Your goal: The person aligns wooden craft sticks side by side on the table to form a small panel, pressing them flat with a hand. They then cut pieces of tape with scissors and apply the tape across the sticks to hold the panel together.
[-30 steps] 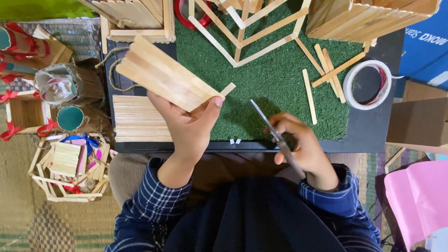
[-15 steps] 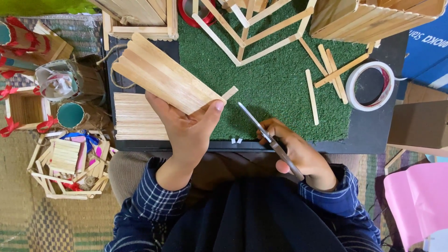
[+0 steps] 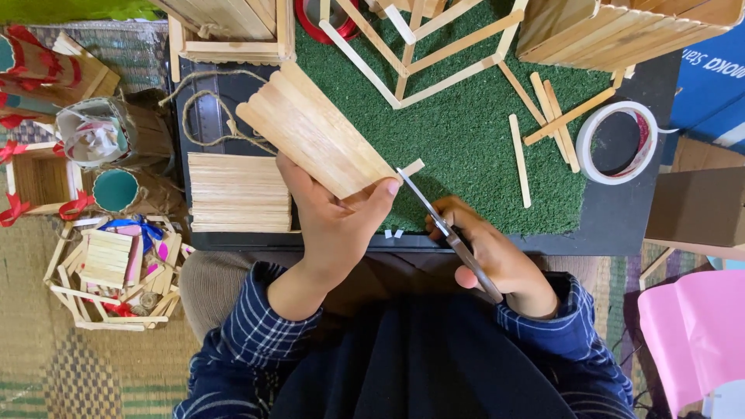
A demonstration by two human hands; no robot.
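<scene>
**Scissors at the stick panel's corner**

In the centre of the frame, the left hand (image 3: 334, 225) holds a panel of joined wooden sticks (image 3: 318, 140), fingers closed around its lower edge, the panel tilted toward the upper left. The right hand (image 3: 489, 256) grips scissors (image 3: 442, 221), fingers wrapped about the handles; the blade tips sit at 1 stick end jutting from the panel's lower right corner. A second flat stick panel (image 3: 239, 192) lies on the tabletop (image 3: 621, 217) at left. A tape roll (image 3: 621, 143) rests at right, beside the green turf mat (image 3: 466, 140).

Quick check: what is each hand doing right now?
Left hand: closed on a panel of joined wooden sticks.
Right hand: closed on scissors, blades at the panel's protruding stick.
</scene>
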